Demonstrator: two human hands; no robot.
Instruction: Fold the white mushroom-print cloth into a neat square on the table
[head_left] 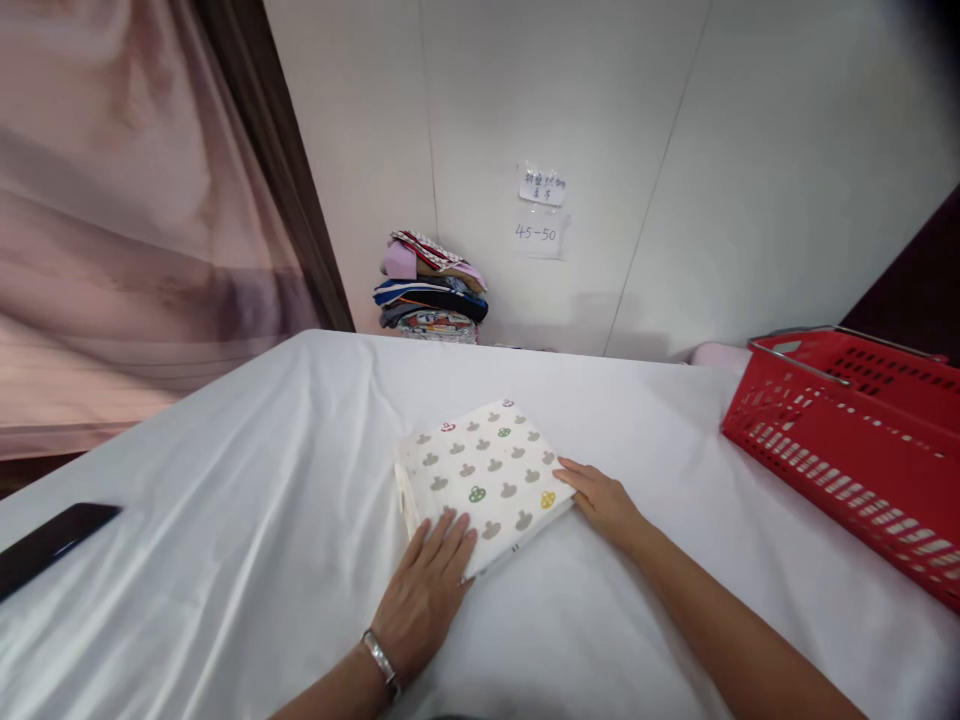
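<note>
In the head view a folded white cloth [487, 470] with a mushroom print in grey, green, yellow and pink lies on the white-covered table [300, 560]. My left hand [430, 590] rests flat on the cloth's near left corner, fingers stretched out; a silver bracelet [381, 662] circles that wrist. At the right corner, my right hand [600, 500] touches the edge of the cloth with its fingers extended. Its thumb and the underside of the cloth are hidden.
A red plastic basket [847, 440] with a metal handle stands at the right. A dark phone-like object [56, 540] lies at the left edge. Folded clothes [431, 285] are stacked beyond the table against the wall, and a pink curtain [135, 220] hangs on the left.
</note>
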